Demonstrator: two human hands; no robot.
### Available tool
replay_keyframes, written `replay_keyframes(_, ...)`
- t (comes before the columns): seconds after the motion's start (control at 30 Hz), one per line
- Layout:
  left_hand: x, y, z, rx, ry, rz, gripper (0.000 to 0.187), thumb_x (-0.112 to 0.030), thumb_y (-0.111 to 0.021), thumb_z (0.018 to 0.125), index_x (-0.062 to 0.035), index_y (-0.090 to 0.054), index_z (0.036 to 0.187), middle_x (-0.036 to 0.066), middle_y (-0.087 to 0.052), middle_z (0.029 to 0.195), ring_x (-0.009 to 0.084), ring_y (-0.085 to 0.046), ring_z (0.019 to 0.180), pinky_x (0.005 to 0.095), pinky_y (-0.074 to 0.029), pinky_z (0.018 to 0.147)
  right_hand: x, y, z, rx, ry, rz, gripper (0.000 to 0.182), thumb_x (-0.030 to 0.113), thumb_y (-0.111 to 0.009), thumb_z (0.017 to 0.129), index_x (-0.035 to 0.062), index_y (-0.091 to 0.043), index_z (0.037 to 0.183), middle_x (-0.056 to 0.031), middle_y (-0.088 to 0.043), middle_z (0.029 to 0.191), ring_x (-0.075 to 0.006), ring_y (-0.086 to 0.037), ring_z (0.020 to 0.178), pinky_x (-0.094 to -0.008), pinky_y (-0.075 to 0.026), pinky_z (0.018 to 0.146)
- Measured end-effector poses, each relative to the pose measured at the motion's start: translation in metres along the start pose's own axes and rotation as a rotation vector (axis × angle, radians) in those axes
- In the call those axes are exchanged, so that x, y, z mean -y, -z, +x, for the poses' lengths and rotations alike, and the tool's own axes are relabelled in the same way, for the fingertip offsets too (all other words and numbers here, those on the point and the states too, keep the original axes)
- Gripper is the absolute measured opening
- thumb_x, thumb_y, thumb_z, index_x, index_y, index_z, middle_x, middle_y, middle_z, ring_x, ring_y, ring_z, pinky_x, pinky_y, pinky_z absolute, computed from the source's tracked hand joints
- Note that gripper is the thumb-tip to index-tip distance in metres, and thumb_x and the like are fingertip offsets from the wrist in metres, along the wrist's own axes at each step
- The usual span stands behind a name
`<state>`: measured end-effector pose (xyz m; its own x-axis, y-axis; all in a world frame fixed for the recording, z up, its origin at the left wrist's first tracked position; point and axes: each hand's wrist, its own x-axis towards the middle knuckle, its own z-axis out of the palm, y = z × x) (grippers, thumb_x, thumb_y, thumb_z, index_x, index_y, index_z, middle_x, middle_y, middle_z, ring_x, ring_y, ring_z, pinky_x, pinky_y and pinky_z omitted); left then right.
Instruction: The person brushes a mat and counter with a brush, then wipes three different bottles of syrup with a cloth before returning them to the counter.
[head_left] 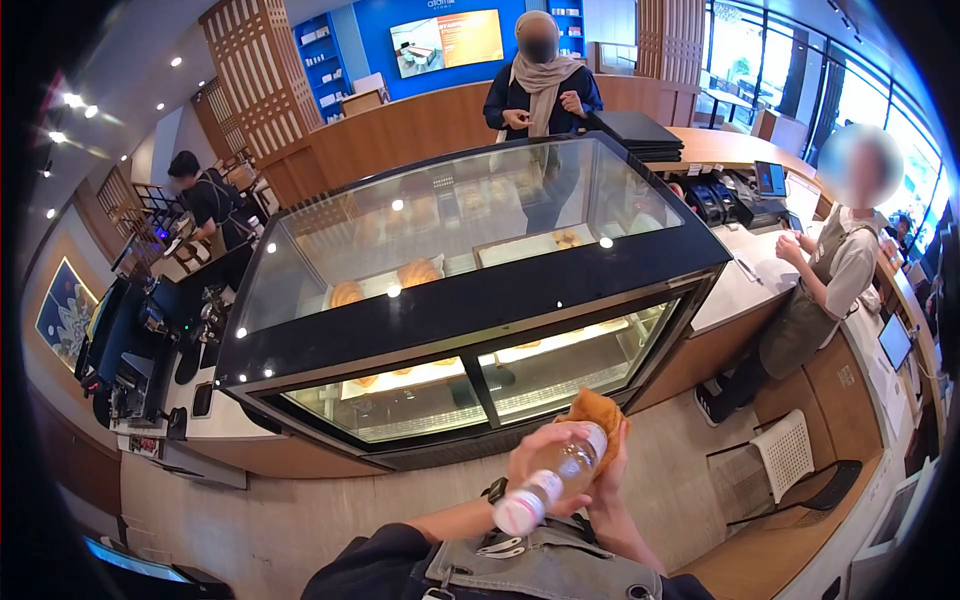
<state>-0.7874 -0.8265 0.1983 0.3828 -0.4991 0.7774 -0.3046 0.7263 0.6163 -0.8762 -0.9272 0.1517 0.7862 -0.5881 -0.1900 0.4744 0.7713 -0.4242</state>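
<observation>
A clear bottle (573, 468) with a white label and a pinkish cap is tilted in front of my chest, its cap end toward me. My left hand (535, 450) wraps round the bottle from the left side. From the right, my right hand (612, 472) presses an orange-brown cloth (597, 412) against the far end of the bottle. Part of the right hand's grip is hidden behind the bottle and cloth.
A glass pastry display case (480, 270) stands ahead, with pastries on trays inside. A person (540, 100) is beyond it; a co-worker in an apron (820, 270) stands right, another (215, 205) left. A chair (782, 455) is at lower right.
</observation>
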Motion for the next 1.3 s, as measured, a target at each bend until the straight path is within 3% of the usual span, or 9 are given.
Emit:
replay_keyframes(0.07,-0.011,-0.007,0.004,0.013,-0.02,0.072,0.091,-0.026,-0.098,0.072,-0.0045,-0.046,0.144,0.022,-0.064,0.129,0.0355,-0.064,0.123,0.047,-0.052,0.105,-0.005,0.014,0.0,0.018,-0.08,0.076,0.069,0.063,-0.031,0.108,0.0067,-0.06,0.134,-0.0134,-0.07,0.116,-0.0272,-0.069,0.106,-0.0428,-0.056,0.096)
replay_keyframes(0.2,-0.007,-0.011,-0.012,0.026,0.01,0.127,0.093,-0.024,-0.1,0.067,-0.006,-0.048,0.142,0.02,-0.064,0.129,0.0354,-0.064,0.122,0.0479,-0.052,0.105,-0.018,0.06,0.005,0.01,-0.145,0.117,0.065,0.062,-0.037,0.107,0.005,-0.063,0.127,-0.0139,-0.07,0.112,-0.025,-0.069,0.098,-0.0415,-0.058,0.087)
replay_keyframes(0.3,0.0,-0.01,-0.026,0.056,0.049,0.175,0.09,-0.024,-0.099,0.069,-0.0059,-0.049,0.141,0.021,-0.064,0.128,0.0344,-0.064,0.12,0.0477,-0.052,0.104,-0.035,0.1,0.005,-0.082,-0.096,0.059,0.053,0.055,-0.051,0.106,0.0046,-0.063,0.115,-0.0101,-0.068,0.101,-0.0178,-0.067,0.088,-0.035,-0.057,0.075)
replay_keyframes(0.47,0.001,-0.011,-0.041,0.081,0.107,0.225,0.091,-0.024,-0.101,0.065,-0.0059,-0.054,0.139,0.018,-0.066,0.128,0.0345,-0.066,0.119,0.0471,-0.053,0.102,-0.056,0.152,0.002,-0.206,0.085,-0.128,0.045,0.05,-0.058,0.106,0.0061,-0.062,0.109,-0.0071,-0.065,0.094,-0.0135,-0.063,0.082,-0.032,-0.054,0.069)
replay_keyframes(0.6,-0.006,-0.012,-0.038,0.126,0.082,0.235,0.093,-0.024,-0.102,0.063,-0.0059,-0.053,0.139,0.018,-0.067,0.127,0.0352,-0.066,0.119,0.0473,-0.053,0.102,-0.046,0.149,0.001,-0.265,0.065,-0.223,0.036,0.044,-0.063,0.105,0.0084,-0.06,0.105,-0.0035,-0.06,0.091,-0.0092,-0.058,0.076,-0.0301,-0.049,0.061)
replay_keyframes(0.7,-0.006,-0.013,-0.04,0.107,0.109,0.241,0.093,-0.024,-0.102,0.063,-0.0054,-0.052,0.14,0.018,-0.067,0.128,0.0341,-0.066,0.12,0.0464,-0.053,0.102,-0.039,0.123,0.008,-0.544,0.02,-0.645,0.035,0.044,-0.061,0.106,0.0097,-0.062,0.102,-0.0017,-0.061,0.087,-0.009,-0.058,0.071,-0.0294,-0.047,0.056)
replay_keyframes(0.8,-0.006,-0.01,-0.042,0.088,0.214,0.251,0.094,-0.023,-0.101,0.064,-0.0047,-0.051,0.141,0.018,-0.066,0.128,0.0327,-0.066,0.121,0.045,-0.053,0.103,-0.014,0.083,-0.011,-0.209,0.063,-0.662,0.038,0.044,-0.061,0.106,0.0089,-0.064,0.092,0.0012,-0.061,0.079,-0.0092,-0.058,0.065,-0.0288,-0.045,0.052)
replay_keyframes(0.9,-0.002,-0.008,-0.047,0.056,0.237,0.245,0.093,-0.023,-0.1,0.065,-0.004,-0.051,0.142,0.017,-0.065,0.129,0.0307,-0.066,0.121,0.0427,-0.053,0.103,-0.016,0.084,-0.006,-0.269,0.112,-0.753,0.042,0.043,-0.061,0.106,0.007,-0.066,0.084,0.0023,-0.062,0.073,-0.0082,-0.057,0.062,-0.0279,-0.043,0.052)
replay_keyframes(1.3,-0.004,-0.004,-0.05,-0.013,0.389,0.117,0.085,-0.024,-0.096,0.071,-0.0044,-0.05,0.139,0.014,-0.064,0.13,0.0234,-0.064,0.119,0.0377,-0.052,0.103,-0.018,0.086,-0.025,-0.269,0.393,-1.119,0.049,0.045,-0.052,0.109,0.0011,-0.069,0.095,-0.0017,-0.065,0.079,-0.01,-0.058,0.069,-0.0306,-0.044,0.057)
